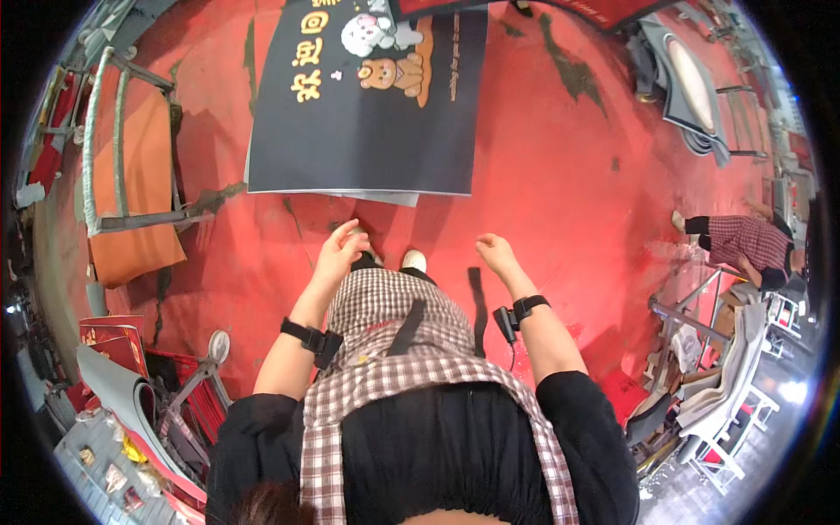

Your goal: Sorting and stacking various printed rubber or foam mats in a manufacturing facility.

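My left hand (342,250) hovers in front of my apron, its fingers apart and slightly bent, holding nothing. To the right, my right hand (496,252) is also empty, with loosely bent fingers pointing inward. Both hands are apart from the black mat (367,144) ahead of me, which bears a printed bear, a white animal and gold lettering. Pale sheet edges (385,199) stick out under its near side. A second mat (560,12), red with a dark border, overlaps its far right part.
A metal-framed cart (109,140) with orange sheets (144,175) stands at left. Rolled grey material (118,385) lies lower left. At far right a co-worker (748,241) bends over near racks and stacked sheets (726,376). Grey mats (687,87) sit upper right on the red floor (560,175).
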A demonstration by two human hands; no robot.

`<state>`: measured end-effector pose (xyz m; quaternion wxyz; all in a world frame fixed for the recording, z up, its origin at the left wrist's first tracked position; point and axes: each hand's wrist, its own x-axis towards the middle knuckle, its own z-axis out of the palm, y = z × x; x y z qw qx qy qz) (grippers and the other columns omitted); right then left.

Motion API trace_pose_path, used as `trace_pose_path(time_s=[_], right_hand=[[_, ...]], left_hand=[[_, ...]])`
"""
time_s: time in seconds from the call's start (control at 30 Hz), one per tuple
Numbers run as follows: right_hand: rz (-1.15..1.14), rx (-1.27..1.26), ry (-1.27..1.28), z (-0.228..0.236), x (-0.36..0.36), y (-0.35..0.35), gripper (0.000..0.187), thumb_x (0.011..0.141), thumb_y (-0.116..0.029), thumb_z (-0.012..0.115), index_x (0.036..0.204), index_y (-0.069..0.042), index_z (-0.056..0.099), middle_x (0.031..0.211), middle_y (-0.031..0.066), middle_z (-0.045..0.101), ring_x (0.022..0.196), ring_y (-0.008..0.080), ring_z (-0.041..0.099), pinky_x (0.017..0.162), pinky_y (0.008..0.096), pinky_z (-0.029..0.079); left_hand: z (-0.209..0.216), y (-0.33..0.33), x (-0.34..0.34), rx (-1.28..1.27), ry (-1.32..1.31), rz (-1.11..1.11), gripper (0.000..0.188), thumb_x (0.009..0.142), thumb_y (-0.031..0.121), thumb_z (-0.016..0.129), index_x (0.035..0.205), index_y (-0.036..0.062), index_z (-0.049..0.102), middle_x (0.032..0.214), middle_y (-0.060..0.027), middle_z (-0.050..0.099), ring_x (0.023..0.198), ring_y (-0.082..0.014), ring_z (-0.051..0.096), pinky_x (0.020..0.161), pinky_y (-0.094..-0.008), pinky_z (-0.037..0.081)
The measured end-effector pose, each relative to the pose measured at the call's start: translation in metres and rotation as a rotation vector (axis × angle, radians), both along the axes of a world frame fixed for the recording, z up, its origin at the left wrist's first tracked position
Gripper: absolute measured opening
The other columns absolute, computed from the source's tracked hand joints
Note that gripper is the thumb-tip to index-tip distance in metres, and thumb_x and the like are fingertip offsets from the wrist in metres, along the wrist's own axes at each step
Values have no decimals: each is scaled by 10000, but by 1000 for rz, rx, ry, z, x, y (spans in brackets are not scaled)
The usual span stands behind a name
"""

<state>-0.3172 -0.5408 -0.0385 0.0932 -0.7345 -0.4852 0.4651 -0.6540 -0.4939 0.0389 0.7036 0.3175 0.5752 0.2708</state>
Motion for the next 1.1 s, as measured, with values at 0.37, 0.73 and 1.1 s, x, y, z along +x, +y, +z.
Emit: trace_pose_path(time_s=[0.37,0.73,1.1], right_hand=[[-970,-430,737,-277,-46,108,412,857,-188,468,1193,21,353,1084,187,491,934,249,530,789,342,449],[-1813,-129,1223,-325,-95,188,423,796,-181,581,1150,-31,405,1167,142,439,1101,294,398,930,413,344],[-784,172,582,-54,-114,218,217,732,-213,647,674,-13,584,686,33,570,630,102,501,554,262,403]], left_hand=[[-163,22,-14,-417,135,142,333,887,159,428,1193,30,414,1031,-73,554,920,-132,537,803,-243,411],[-217,52,-51,-473,228,201,361,869,222,476,1185,56,423,1022,-63,561,922,-136,545,784,-250,415],[-210,232,-43,-116,-583,827,497,736,440,565,1080,93,473,1094,-79,468,1031,-253,423,875,-447,349]])
